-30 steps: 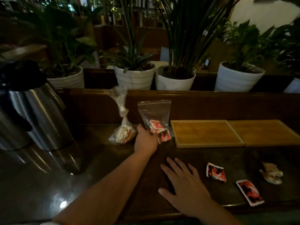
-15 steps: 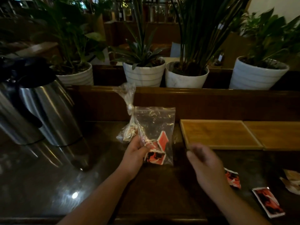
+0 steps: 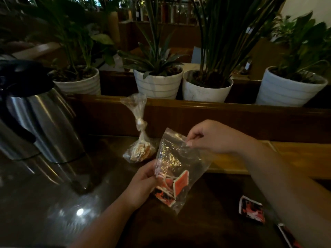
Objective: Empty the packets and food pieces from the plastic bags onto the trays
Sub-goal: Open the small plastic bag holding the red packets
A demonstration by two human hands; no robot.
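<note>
Your left hand (image 3: 143, 185) grips the clear bag (image 3: 176, 169) by its lower side, red packets (image 3: 172, 188) inside; your right hand (image 3: 213, 138) pinches its top edge; you seem to be opening it; next, tip it over the wooden tray (image 3: 231, 162) just behind

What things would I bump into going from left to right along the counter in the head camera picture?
Steel jug → tied bag of food pieces → left hand → clear bag of red packets → loose red packet.
</note>
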